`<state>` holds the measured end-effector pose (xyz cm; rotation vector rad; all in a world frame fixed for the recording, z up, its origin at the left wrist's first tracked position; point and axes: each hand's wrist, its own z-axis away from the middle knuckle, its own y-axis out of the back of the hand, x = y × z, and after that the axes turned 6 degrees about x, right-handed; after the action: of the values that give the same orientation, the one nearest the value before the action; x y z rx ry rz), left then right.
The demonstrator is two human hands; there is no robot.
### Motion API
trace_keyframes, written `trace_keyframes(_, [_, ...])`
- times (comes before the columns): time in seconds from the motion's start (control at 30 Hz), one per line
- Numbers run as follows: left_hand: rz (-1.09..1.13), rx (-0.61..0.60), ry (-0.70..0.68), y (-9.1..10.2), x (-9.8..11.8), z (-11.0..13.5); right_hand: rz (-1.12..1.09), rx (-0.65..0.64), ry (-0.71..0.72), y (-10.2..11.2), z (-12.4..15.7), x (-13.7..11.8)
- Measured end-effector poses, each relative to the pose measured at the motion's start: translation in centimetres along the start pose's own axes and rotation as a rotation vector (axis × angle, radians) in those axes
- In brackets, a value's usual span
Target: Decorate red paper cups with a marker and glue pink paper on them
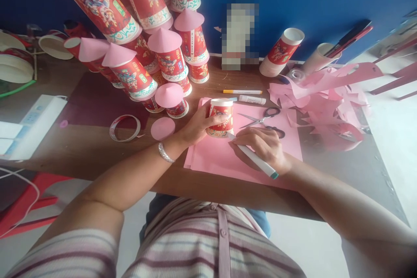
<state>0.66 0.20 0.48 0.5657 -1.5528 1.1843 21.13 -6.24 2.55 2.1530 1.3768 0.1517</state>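
Observation:
My left hand [202,122] is wrapped round a red printed paper cup [224,128], which stands over a stack of pink paper sheets [215,156]. In my right hand [263,144] is a white marker [257,160] with a green end, its tip at the lower rim of the cup. Orange marks show along the cup's pale bottom band. Black-handled scissors [260,120] lie partly open on the pink paper just beyond my right hand. Behind the cup are a glue stick [252,100] and a yellow marker [243,92].
Several stacked red cups with pink cone tops [167,58] stand at the back left. A tape roll [124,128] and a pink paper disc [163,129] lie left. Pink paper scraps [325,95], another cup [282,52] and a pen holder [322,58] are right, by the blue wall.

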Motion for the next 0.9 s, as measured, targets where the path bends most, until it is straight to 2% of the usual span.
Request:
trace_keyframes(0.33, [-0.007, 0.012, 0.006, 0.15, -0.28, -0.07, 0.006, 0.022, 0.004, -0.37, -0.02, 0.2])
trace_keyframes(0.57, [-0.012, 0.054, 0.028, 0.39, -0.6, -0.02, 0.034, -0.008, -0.014, -0.58, 0.43, 0.52])
trace_keyframes(0.9, [-0.001, 0.021, 0.016, 0.15, -0.25, -0.03, 0.022, -0.007, -0.025, -0.51, 0.11, 0.19])
